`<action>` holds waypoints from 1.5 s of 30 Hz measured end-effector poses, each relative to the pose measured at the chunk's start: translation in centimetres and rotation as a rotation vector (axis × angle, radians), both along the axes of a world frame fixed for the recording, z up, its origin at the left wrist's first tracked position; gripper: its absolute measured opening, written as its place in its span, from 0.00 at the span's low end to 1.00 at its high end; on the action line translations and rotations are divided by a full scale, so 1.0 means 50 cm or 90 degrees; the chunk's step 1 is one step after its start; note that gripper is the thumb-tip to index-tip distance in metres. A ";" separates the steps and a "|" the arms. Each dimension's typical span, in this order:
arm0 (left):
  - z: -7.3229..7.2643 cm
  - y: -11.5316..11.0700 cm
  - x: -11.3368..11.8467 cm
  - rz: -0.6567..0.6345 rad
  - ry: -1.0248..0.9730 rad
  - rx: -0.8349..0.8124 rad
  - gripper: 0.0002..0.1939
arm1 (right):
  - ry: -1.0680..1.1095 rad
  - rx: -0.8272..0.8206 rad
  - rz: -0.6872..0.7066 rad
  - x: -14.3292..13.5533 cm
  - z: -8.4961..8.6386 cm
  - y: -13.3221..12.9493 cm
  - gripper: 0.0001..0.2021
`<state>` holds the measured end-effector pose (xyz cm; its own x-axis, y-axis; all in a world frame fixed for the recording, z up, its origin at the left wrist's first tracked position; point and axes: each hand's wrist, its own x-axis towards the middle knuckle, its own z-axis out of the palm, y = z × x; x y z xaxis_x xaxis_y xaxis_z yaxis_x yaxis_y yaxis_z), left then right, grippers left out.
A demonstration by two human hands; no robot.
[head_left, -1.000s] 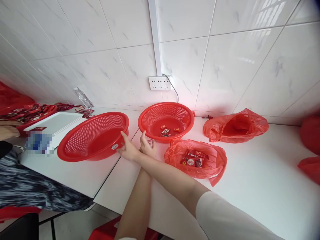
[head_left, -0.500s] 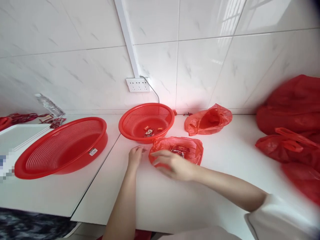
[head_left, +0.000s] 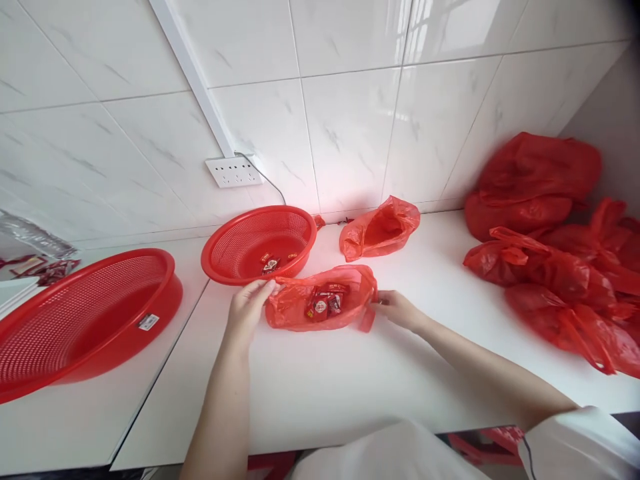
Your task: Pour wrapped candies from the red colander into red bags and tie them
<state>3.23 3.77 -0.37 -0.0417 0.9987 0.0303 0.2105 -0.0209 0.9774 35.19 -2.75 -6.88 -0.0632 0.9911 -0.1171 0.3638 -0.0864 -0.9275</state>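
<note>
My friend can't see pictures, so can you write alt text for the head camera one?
Left hand and right hand hold open a red plastic bag of small wrapped packets on a white table. Behind it, to the left, sits a red basket with loose packets; red bags are piled at right.

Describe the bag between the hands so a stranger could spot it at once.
On the white table, find the round red basket near the wall socket. The bag lies right of it, nearer the person, its sides held by the left hand and right hand. Red wrapped packets show in its mouth; none show in the open bag behind.
</note>
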 end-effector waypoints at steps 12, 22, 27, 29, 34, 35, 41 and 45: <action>0.161 0.032 -0.014 -0.105 -0.256 0.227 0.06 | 0.401 0.267 -0.150 0.122 0.260 0.081 0.11; 0.145 0.041 0.047 -0.413 -0.168 0.290 0.32 | 0.247 0.280 0.004 0.061 0.228 0.093 0.24; 0.139 0.053 0.034 -0.365 -0.184 0.283 0.29 | -0.159 0.255 0.246 0.053 0.183 0.094 0.24; 0.139 0.057 0.030 -0.347 -0.193 0.284 0.28 | -0.253 0.254 0.261 0.037 0.167 0.102 0.23; 0.143 0.059 0.019 -0.254 -0.205 0.271 0.29 | -0.007 0.277 0.263 0.011 0.171 0.106 0.07; 0.144 0.060 0.016 -0.230 -0.215 0.275 0.30 | 0.094 0.282 0.221 0.011 0.178 0.104 0.07; 0.150 0.070 0.002 -0.085 -0.284 0.340 0.24 | 0.492 0.258 -0.100 0.022 0.196 0.108 0.12; 0.149 0.069 -0.012 -0.072 -0.230 0.315 0.22 | 0.584 0.219 -0.198 0.017 0.181 0.126 0.13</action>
